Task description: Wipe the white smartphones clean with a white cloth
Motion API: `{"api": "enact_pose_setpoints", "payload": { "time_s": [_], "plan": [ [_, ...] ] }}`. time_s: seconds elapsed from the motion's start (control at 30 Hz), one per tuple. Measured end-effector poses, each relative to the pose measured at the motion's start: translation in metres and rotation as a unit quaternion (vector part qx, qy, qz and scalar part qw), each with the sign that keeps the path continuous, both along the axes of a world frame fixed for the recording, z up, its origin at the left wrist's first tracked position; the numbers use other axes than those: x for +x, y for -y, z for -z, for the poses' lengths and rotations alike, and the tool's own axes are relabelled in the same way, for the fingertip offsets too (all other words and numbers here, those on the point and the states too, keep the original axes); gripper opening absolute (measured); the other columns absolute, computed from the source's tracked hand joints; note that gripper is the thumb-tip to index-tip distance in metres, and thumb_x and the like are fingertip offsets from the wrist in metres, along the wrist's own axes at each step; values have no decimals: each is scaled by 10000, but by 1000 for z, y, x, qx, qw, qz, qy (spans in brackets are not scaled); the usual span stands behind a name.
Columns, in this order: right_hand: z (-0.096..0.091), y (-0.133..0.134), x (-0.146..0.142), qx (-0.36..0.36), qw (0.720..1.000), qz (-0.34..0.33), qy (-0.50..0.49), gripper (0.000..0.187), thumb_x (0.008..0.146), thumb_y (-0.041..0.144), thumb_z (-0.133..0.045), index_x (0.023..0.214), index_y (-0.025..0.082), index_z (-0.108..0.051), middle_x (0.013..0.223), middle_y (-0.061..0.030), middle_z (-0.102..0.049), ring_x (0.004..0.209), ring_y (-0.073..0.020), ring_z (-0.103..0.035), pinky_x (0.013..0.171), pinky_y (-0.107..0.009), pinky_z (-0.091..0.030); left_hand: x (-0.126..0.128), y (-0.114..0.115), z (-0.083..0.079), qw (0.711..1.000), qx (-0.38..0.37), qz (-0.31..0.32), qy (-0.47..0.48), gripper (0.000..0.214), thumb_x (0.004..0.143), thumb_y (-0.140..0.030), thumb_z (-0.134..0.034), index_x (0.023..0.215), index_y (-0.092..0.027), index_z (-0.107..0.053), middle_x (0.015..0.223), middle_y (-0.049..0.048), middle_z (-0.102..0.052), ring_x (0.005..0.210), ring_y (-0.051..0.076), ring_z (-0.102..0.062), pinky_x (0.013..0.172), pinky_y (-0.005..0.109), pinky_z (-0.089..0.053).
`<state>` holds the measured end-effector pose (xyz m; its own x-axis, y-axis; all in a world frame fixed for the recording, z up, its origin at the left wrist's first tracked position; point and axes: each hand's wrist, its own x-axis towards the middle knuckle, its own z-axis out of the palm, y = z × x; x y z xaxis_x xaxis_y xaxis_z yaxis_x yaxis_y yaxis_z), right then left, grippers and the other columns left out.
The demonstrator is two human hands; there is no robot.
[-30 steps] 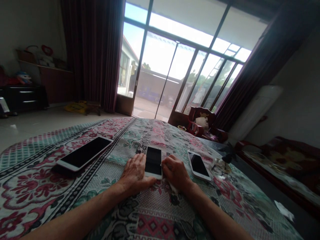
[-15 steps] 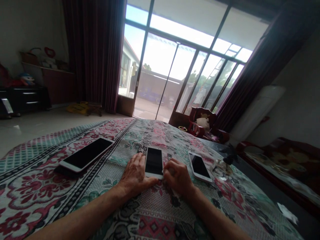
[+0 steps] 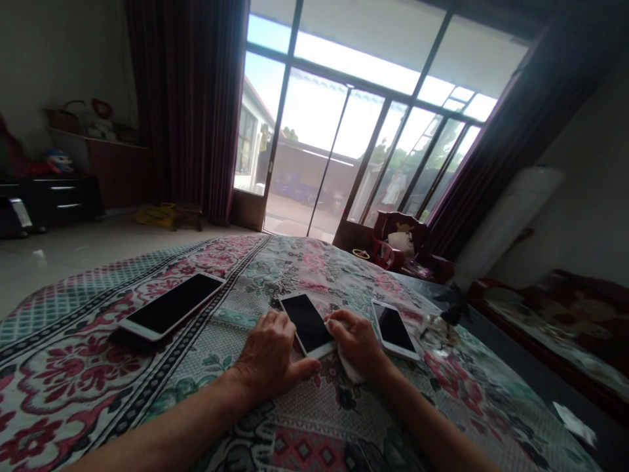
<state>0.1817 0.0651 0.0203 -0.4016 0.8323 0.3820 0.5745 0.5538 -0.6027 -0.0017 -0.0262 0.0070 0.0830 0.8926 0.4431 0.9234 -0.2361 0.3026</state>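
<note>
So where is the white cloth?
Head view, just right of centre: the white cloth is bunched under the right hand, beside the right edge of the middle phone, with the left hand on the phone's other side.

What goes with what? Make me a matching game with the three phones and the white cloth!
1 big phone
2 middle phone
3 right phone
4 cloth

a under the right hand
b between left hand and right hand
c far left, alone
d right of the right hand

Pairs: 1-c, 2-b, 3-d, 4-a
</note>
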Motion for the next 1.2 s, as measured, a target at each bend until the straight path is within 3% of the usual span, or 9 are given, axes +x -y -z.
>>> {"api": "enact_pose_setpoints", "payload": {
  "time_s": [0.13, 0.33, 0.6, 0.8, 0.9, 0.97, 1.03, 1.13, 1.2],
  "plan": [
    [-1, -6, 1, -28, 999, -3, -26, 224, 813, 323, -505, 830, 211, -698, 850, -33, -726, 809, -189, -660, 732, -285, -470, 2, 1, 1, 999, -1, 35, -20, 361, 787, -532, -589, 813, -176, -646, 909, 102, -615, 928, 290, -548, 846, 440, -468],
    [-7, -4, -2, -17, 996, 79, 44, 181, 763, 285, -528, 737, 218, -694, 729, -24, -706, 707, -197, -642, 659, -290, -443, 2, 0, 3, 999, 2, 31, 10, 214, 759, -399, -642, 780, -188, -612, 892, 79, -597, 931, 269, -545, 829, 411, -479],
    [-4, -5, 3, -53, 998, -28, -6, 238, 810, 334, -507, 840, 194, -697, 844, -38, -718, 790, -193, -642, 706, -280, -465, 1, -2, 2, 999, -7, 37, -12, 270, 796, -443, -659, 783, -174, -647, 917, 79, -616, 938, 257, -563, 814, 379, -496],
    [1, -8, -3, -62, 992, -100, -41, 228, 849, 339, -498, 854, 195, -675, 1072, -55, -695, 918, -193, -639, 810, -290, -468, 10, 2, 5, 991, 18, 100, -92, 212, 903, -224, -498, 776, -180, -661, 856, 59, -651, 875, 222, -584, 787, 359, -504],
    [6, -9, -8, -61, 990, -122, -33, 204, 848, 327, -506, 843, 206, -669, 1157, -58, -669, 1009, -206, -625, 873, -313, -459, 12, 3, 4, 987, 36, 116, -101, 225, 896, -212, -480, 731, -188, -632, 791, 45, -639, 814, 208, -581, 761, 349, -510],
    [8, -8, -10, -56, 990, -125, -24, 198, 849, 321, -504, 863, 210, -667, 1178, -59, -662, 1073, -210, -603, 911, -322, -445, 6, 0, 3, 993, 54, 80, -65, 185, 871, -222, -499, 735, -194, -620, 783, 42, -625, 809, 211, -576, 764, 352, -512],
    [7, -8, -11, -48, 993, -107, -20, 206, 850, 316, -490, 878, 211, -664, 1158, -61, -670, 1083, -206, -597, 914, -314, -437, -4, -8, 1, 997, 78, 5, 2, 120, 838, -211, -515, 839, -187, -632, 858, 55, -630, 883, 225, -576, 815, 361, -509],
    [0, -8, -7, -42, 999, -20, 3, 230, 838, 304, -462, 849, 200, -668, 994, -65, -708, 938, -199, -631, 815, -287, -445, -24, -23, 3, 989, 99, -84, 69, 383, 775, -162, -523, 1152, -126, -576, 1129, 111, -617, 1106, 254, -531, 1001, 392, -436],
    [-6, -10, -2, -59, 997, 46, 33, 227, 808, 284, -464, 794, 189, -669, 839, -56, -704, 805, -190, -626, 717, -272, -433, -34, -31, 7, 989, 63, -110, 70, 528, 735, -134, -514, 1260, -78, -512, 1288, 152, -550, 1226, 272, -470, 1086, 411, -358]
  ]
}}
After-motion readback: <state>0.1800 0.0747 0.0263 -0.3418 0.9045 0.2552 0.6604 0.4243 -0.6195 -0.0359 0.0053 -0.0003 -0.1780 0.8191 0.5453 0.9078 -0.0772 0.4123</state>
